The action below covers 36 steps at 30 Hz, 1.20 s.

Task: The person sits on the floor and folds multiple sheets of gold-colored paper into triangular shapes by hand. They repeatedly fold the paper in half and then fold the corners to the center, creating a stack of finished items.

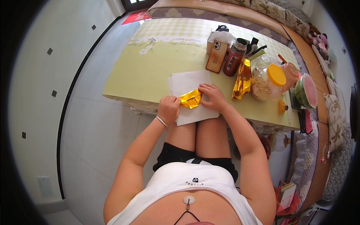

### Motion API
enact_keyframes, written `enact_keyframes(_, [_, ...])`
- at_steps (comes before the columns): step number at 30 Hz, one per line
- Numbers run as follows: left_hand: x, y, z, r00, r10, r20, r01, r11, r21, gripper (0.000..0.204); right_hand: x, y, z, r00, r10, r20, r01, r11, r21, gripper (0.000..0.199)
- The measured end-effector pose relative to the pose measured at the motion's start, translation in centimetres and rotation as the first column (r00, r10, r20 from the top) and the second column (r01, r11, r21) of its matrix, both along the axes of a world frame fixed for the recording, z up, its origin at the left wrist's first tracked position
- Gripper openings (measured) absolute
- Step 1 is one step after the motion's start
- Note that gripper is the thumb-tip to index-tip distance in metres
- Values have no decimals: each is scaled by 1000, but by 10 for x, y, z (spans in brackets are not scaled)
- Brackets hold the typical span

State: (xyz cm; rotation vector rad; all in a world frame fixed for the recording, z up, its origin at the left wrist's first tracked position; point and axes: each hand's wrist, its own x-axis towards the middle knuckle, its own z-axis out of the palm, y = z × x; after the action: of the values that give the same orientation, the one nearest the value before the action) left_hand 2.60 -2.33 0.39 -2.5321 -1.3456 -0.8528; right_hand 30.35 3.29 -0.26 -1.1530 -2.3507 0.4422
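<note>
**A:** How are the person's hands placed?

**B:** Both forearms come up from the bottom of the view, over the person's bare knees, and meet at the near edge of a table covered in a pale yellow-green cloth. The left hand, with a thin silver bracelet at the wrist, is curled into a loose fist, its fingers pressed together and pinching the left end of a folded piece of gold foil paper. The right hand lies palm down with its fingers close together and flat, pressing on the right end and upper edge of the same piece.

**A:** What does the gold paper look like?

**B:** It is small, shiny and bright yellow-gold, folded into a roughly four-cornered, creased shape with slanted fold lines. It lies between the two hands on a white sheet of paper, which hangs a little over the table's near edge.

**A:** What is close by?

**B:** Toward the right side of the table, a stack of gold foil sheets stands near a clear jar with a yellow lid. Behind them are a red bottle and an orange-cased phone propped upright.
</note>
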Motion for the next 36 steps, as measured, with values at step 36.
enact_keyframes(36, [-23, 7, 11, 138, 425, 894, 508, 745, -433, 12, -20, -60, 37, 381, -542, -749, -262, 713, -650, 10])
